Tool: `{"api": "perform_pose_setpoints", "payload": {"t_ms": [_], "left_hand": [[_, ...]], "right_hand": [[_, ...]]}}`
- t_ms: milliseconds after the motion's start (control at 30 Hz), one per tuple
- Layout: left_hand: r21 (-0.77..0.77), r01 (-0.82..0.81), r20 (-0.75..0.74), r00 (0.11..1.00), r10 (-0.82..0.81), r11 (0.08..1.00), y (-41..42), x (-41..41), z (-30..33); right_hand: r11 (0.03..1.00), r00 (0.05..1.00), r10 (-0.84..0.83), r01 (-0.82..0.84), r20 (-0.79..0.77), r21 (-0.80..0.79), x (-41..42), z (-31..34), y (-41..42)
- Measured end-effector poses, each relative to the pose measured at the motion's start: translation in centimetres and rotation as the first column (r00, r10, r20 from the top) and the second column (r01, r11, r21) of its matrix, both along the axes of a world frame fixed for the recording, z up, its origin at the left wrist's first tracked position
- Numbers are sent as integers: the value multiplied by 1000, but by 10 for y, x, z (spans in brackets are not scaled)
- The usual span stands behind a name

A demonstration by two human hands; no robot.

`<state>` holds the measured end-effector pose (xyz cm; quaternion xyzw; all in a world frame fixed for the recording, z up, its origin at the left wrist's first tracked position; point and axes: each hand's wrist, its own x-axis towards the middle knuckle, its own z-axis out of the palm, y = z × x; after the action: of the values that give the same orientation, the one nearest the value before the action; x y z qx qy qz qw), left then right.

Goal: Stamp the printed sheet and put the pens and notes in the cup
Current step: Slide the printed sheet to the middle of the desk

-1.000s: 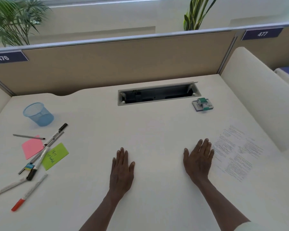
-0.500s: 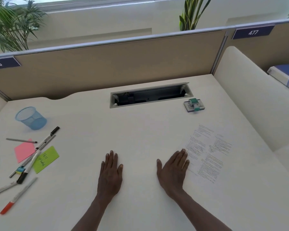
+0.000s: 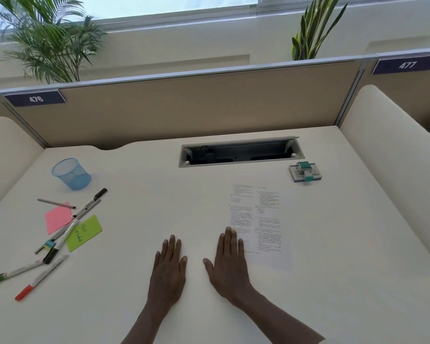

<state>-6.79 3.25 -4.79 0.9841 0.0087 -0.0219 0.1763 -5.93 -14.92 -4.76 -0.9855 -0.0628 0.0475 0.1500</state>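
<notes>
Fingers (image 3: 227,235) of the right hand (image 3: 230,265) lie flat and spread, tips just onto the near left edge of the printed sheet (image 3: 258,219); left hand (image 3: 169,266) likewise flat on the bare surface (image 3: 139,306), neither holding anything. Nothing looks started: stamp (image 3: 305,171) sits beyond the sheet's far right corner, well apart from both hands. Blue mesh cup (image 3: 71,173) stands far left, with pens (image 3: 67,232) and notes (image 3: 83,233) strewn just before it; next likely a right-hand reach for the stamp.
</notes>
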Motion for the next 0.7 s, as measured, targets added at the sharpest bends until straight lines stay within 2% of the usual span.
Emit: {"api": "perform_pose_setpoints", "payload": {"t_ms": [300,433,533,700], "left_hand": [[-114,-56,-40,998,52,992,-10,17,3],[-228,-59,-39,998,52,972,-19,46,11],[-268,-33,17,999,39,963,-28,66,18],[-191,138,32,990,-134,972,-40,91,17]], "right_hand": [[991,990,126,-123,-68,45,34,6,25],[983,990,142,-139,-16,120,45,14,22],[985,996,53,-63,71,159,57,20,-1],[974,968,-205,187,143,130,74,20,-58]]}}
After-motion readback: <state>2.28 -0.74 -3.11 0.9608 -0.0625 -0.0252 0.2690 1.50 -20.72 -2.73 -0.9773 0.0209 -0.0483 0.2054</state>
